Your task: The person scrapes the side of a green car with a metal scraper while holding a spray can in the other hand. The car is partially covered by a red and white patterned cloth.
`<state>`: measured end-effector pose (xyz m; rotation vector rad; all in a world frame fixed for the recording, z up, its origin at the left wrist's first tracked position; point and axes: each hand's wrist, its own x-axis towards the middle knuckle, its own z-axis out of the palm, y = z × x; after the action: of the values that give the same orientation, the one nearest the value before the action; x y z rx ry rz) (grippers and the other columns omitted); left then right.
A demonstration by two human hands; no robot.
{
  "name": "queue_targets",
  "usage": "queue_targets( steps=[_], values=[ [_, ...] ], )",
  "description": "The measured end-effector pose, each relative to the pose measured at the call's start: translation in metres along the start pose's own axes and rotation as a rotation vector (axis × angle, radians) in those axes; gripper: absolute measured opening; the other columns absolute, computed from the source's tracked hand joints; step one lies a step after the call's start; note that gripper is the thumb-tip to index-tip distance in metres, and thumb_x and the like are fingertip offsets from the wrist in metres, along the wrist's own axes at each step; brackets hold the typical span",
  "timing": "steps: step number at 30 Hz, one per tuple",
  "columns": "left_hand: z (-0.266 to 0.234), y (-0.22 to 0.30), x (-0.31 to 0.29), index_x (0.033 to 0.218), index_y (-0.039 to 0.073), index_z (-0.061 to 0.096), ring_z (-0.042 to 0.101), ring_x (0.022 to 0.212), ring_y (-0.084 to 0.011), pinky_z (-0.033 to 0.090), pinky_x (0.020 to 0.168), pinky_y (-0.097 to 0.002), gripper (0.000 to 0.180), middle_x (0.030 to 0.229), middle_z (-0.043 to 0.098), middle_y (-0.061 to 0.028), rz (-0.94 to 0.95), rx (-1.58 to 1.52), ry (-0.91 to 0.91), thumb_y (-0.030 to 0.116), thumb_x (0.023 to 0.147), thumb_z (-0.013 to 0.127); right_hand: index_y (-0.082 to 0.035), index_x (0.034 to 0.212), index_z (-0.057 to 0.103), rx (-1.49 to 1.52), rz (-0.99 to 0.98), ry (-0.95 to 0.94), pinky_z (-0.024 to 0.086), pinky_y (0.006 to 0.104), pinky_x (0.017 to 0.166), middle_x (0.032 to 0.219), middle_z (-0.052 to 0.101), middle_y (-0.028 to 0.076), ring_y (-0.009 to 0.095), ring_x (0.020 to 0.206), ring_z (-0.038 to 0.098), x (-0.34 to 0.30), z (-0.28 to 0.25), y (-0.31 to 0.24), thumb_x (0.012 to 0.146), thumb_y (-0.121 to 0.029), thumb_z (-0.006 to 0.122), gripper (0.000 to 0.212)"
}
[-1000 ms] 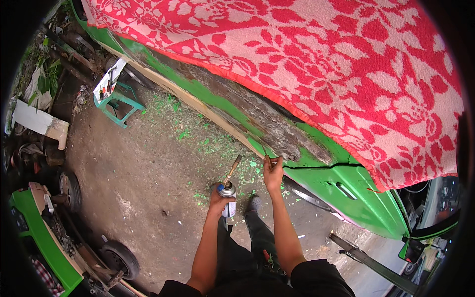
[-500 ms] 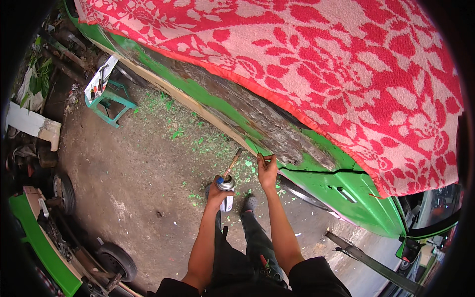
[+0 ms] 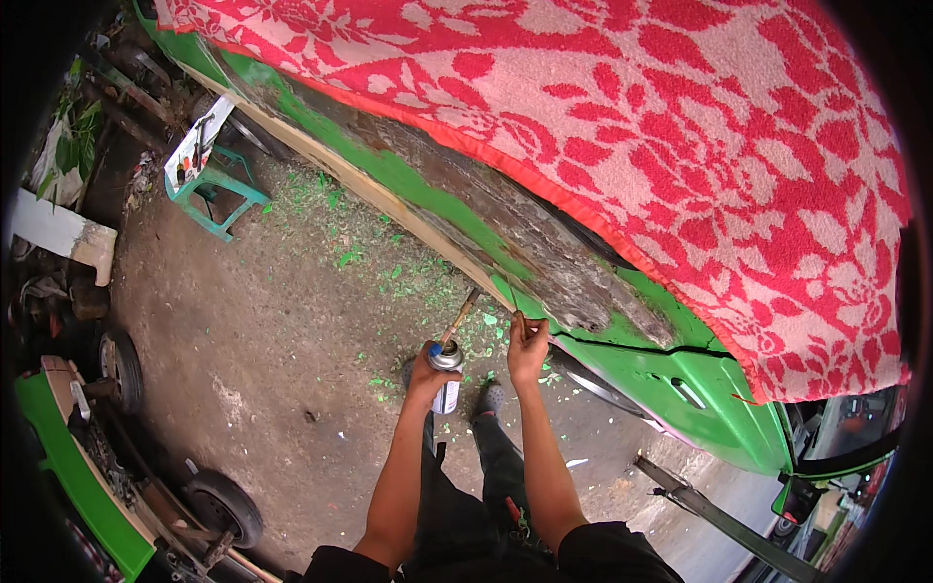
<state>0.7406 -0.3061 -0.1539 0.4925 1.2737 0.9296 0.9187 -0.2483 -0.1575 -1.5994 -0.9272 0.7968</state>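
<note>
My left hand (image 3: 424,381) is wrapped round a gas torch (image 3: 446,396), a silver and white canister with a blue knob and a copper-coloured nozzle. Its nozzle slants up and to the right, toward the lower edge of the green car's side (image 3: 724,398). To the right, my right hand (image 3: 528,352) is closed in a pinch beside the car body. A thin dark sliver sticks up from its fingertips against the green paint; its kind is too small to make out. Just above, a long rough grey-brown patch (image 3: 544,257) breaks up the green paint.
A red and pink flowered blanket (image 3: 622,126) covers the car's upper part. Green paint flakes (image 3: 335,199) litter the ground. At far left stands a teal stool (image 3: 233,199) with tools on a white board. Loose wheels (image 3: 225,507) lie at lower left; a metal beam (image 3: 724,515) crosses lower right.
My right hand has shifted slightly down and right, and more of the thin sliver shows above its fingers. My left hand keeps the torch in nearly the same place.
</note>
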Motion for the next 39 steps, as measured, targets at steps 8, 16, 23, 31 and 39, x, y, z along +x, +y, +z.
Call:
queue_targets(
  steps=[8, 16, 23, 31, 39],
  values=[
    [-0.007, -0.001, 0.002, 0.1, 0.009, 0.049, 0.059, 0.081, -0.015, 0.049, 0.07, -0.0313, 0.056, 0.088, 0.059, -0.0018, 0.026, -0.014, 0.001, -0.007, 0.053, 0.075, 0.001, 0.091, 0.045, -0.175, 0.086, -0.023, 0.044, 0.0218, 0.062, 0.076, 0.06, 0.006, 0.007, 0.069, 0.053, -0.003, 0.0, -0.028, 0.091, -0.01, 0.064, 0.021],
    [-0.007, 0.004, -0.001, 0.107, 0.007, 0.05, 0.062, 0.085, -0.0172, 0.05, 0.073, -0.0327, 0.06, 0.092, 0.061, -0.0029, 0.0, 0.025, 0.023, -0.008, 0.054, 0.073, 0.001, 0.091, 0.043, -0.095, 0.006, -0.008, 0.048, 0.0302, 0.061, 0.076, 0.064, 0.015, 0.017, 0.068, 0.063, -0.001, -0.002, -0.014, 0.09, -0.012, 0.064, 0.024],
    [-0.008, 0.0, 0.001, 0.1, 0.009, 0.05, 0.06, 0.081, -0.0143, 0.049, 0.072, -0.0306, 0.056, 0.088, 0.059, -0.0013, 0.034, -0.068, -0.009, -0.006, 0.054, 0.075, -0.001, 0.091, 0.044, -0.154, 0.002, -0.071, 0.042, 0.0209, 0.06, 0.076, 0.059, 0.005, 0.006, 0.069, 0.051, 0.007, 0.015, -0.01, 0.091, -0.009, 0.063, 0.02],
    [-0.002, 0.005, 0.001, 0.099, 0.008, 0.049, 0.06, 0.081, -0.0143, 0.05, 0.07, -0.0312, 0.055, 0.086, 0.06, -0.0014, 0.007, -0.009, -0.018, -0.007, 0.053, 0.075, 0.001, 0.094, 0.047, -0.163, -0.017, -0.085, 0.049, 0.0302, 0.063, 0.081, 0.065, 0.015, 0.017, 0.07, 0.064, 0.025, 0.033, 0.015, 0.088, -0.008, 0.064, 0.021],
    [-0.019, 0.001, -0.011, 0.097, 0.008, 0.049, 0.06, 0.079, -0.0149, 0.049, 0.07, -0.0321, 0.054, 0.086, 0.059, -0.002, 0.039, -0.011, 0.034, -0.007, 0.052, 0.075, 0.002, 0.092, 0.044, 0.017, 0.033, 0.052, 0.047, 0.025, 0.059, 0.081, 0.065, 0.011, 0.01, 0.069, 0.059, -0.023, -0.025, 0.003, 0.089, -0.008, 0.064, 0.022]
  ],
)
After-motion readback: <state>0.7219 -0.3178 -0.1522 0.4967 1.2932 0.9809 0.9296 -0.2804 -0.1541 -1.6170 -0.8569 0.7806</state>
